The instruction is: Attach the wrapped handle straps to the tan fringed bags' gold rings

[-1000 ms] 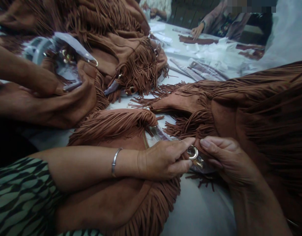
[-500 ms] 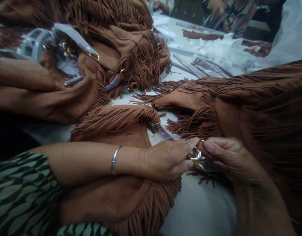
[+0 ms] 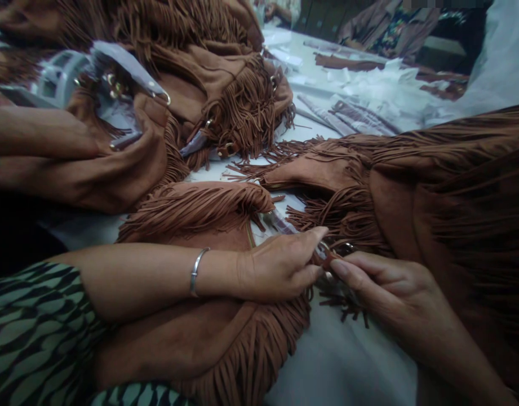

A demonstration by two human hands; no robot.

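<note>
My left hand (image 3: 282,268), with a silver bangle on its wrist, is closed around the metal-fitted end of a plastic-wrapped strap (image 3: 281,222). Facing it, my right hand (image 3: 392,287) pinches a small brown leather tab (image 3: 327,258) between thumb and fingers. The two hands almost meet, and shiny metal parts show between them, partly hidden by the fingers. Beneath my left forearm lies a brown suede fringed bag (image 3: 178,344), its fringe hanging toward the table.
Another fringed bag (image 3: 394,197) lies at the right. More fringed bags (image 3: 187,84) are heaped at the back left, where another person's forearm (image 3: 35,132) reaches in. White scraps and wrapped strips (image 3: 360,115) cover the far table. A person (image 3: 390,28) is across it.
My right hand has shifted slightly left and down with the tab, and my left hand has drawn back a little left. The metal ring seen clearly before is now mostly covered.
</note>
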